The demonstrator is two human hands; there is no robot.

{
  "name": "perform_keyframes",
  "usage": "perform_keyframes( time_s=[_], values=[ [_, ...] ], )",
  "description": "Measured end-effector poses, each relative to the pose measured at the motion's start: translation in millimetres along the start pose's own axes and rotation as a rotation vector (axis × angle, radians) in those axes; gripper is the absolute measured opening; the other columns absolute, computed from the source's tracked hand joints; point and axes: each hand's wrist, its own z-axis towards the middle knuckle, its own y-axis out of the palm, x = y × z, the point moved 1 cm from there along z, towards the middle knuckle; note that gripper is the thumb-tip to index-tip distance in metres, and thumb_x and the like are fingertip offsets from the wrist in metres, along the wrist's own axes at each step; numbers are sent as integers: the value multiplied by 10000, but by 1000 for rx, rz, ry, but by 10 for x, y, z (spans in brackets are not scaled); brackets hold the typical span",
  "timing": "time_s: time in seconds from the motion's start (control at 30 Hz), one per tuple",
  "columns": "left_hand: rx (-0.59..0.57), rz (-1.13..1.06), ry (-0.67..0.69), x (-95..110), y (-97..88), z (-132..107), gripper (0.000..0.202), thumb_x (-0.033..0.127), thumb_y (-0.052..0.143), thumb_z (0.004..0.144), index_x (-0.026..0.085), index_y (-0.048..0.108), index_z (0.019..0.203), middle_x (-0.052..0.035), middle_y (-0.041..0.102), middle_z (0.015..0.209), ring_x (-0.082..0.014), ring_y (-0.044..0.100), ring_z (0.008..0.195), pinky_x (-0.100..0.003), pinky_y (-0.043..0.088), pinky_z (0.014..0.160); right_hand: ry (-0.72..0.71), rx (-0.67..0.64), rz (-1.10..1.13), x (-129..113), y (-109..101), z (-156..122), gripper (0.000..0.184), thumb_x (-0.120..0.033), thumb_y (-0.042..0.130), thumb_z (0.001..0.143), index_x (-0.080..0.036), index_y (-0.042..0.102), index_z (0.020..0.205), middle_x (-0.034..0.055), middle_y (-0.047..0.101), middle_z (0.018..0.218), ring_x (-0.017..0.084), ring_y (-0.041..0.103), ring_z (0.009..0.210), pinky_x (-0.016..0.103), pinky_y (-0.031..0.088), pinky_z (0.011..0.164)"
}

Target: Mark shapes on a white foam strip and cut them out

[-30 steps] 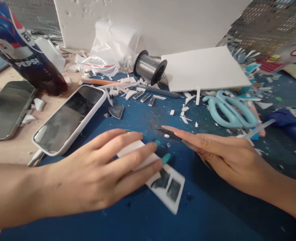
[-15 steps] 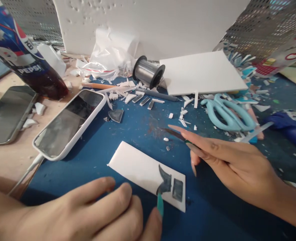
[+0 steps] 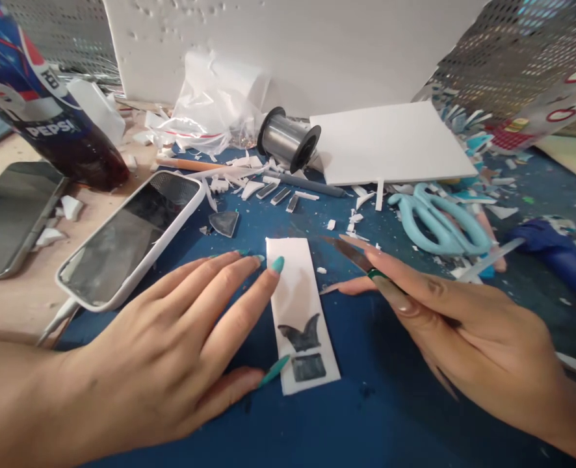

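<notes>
A white foam strip [image 3: 290, 279] lies lengthwise before me on the blue work surface. Two dark grey shapes show near its close end: a horned shape [image 3: 301, 335] and a rectangle [image 3: 309, 368]. My left hand [image 3: 185, 325] is spread flat beside the strip, its index fingertip and thumbnail touching the left edge. Between thumb and fingers, my right hand [image 3: 444, 305] grips a craft knife [image 3: 353, 255], its blade pointing left above the surface. One fingertip of that hand reaches close to the strip's right edge.
White phone [image 3: 132, 240], dark phone [image 3: 15, 221] and Pepsi bottle [image 3: 54, 123] stand at left. Behind are a wire spool [image 3: 288, 140], plastic bag [image 3: 214, 110], grey pencil [image 3: 307, 184] and white foam sheet [image 3: 390, 143]. Light-blue scissors [image 3: 439, 221] lie at right among foam scraps.
The foam strip has turned from slanting to nearly straight ahead. My left hand has moved forward and its fingers have spread. My right hand still holds the knife, nearly in place.
</notes>
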Motion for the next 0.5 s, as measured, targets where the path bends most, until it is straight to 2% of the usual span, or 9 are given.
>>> perform_keyframes(
  time_s=[0.1,0.17,0.23,0.3,0.33,0.43,0.5],
  values=[
    [18,-112,48,75,-27,-42,487,345,445,1089,89,504,1499,-153,629,1421,-334,549,1364,-462,429,1205,17,28,-1,-32,-4,4,698,-91,513,1054,-580,455,1550,-109,786,1210,116,793,925,258,655,923],
    [47,-171,113,155,-36,-86,466,270,497,1045,211,551,1505,-92,616,1456,-298,499,1435,-435,366,1264,24,-6,23,-48,-3,-5,710,-87,520,1048,-573,443,1559,-115,768,1270,94,792,897,226,644,913],
    [33,-165,115,214,-15,-117,569,331,562,1029,379,469,1589,-55,551,1551,-297,362,1560,-436,391,1253,11,-36,54,-61,1,-17,715,-83,533,1038,-557,445,1565,-102,705,1400,81,791,895,188,631,891],
    [-42,-167,86,228,33,-124,705,507,626,1001,488,333,1641,-63,459,1648,-332,217,1635,-496,452,1207,-10,-42,81,-70,3,-26,711,-76,548,1026,-531,462,1565,-78,658,1466,83,793,901,170,626,864],
    [-89,-186,82,218,58,-119,789,599,663,958,499,299,1651,-81,414,1685,-357,193,1643,-541,470,1188,-18,-42,89,-73,2,-29,717,-64,548,1020,-520,467,1567,-68,657,1469,92,794,917,176,627,864],
    [-188,-273,119,141,92,-96,1048,796,747,773,450,313,1662,-145,279,1756,-451,257,1611,-668,443,1170,-22,-81,80,-73,-4,-26,765,-19,529,1009,-502,430,1593,-39,682,1442,121,794,975,223,633,902],
    [-219,-272,121,76,77,-97,1069,832,713,771,459,274,1672,-160,235,1768,-461,252,1610,-709,402,1181,-43,-97,86,-58,-12,-24,764,-12,520,1014,-487,421,1603,-24,683,1448,130,791,996,236,638,902]
  ],
)
